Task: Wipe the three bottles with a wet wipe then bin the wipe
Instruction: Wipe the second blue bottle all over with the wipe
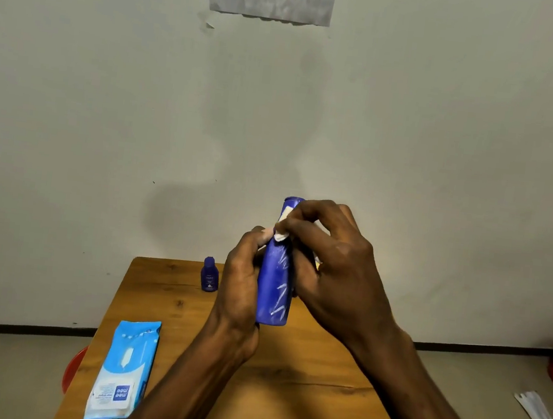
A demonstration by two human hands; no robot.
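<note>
The tall blue plastic bottle (276, 278) is held upright in the air above the far part of the brown wooden table (162, 296). The left hand (243, 274) grips its lower body. The right hand (328, 260) presses a small white wet wipe (280, 234) against its upper part with closed fingers. A small dark blue bottle (209, 274) stands on the table behind. A light blue pack of wipes (124, 371) lies near the left edge

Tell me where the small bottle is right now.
In the head view, the small bottle stands upright at the table's far edge by the wall, just left of the left hand that holds the big bottle.
</note>
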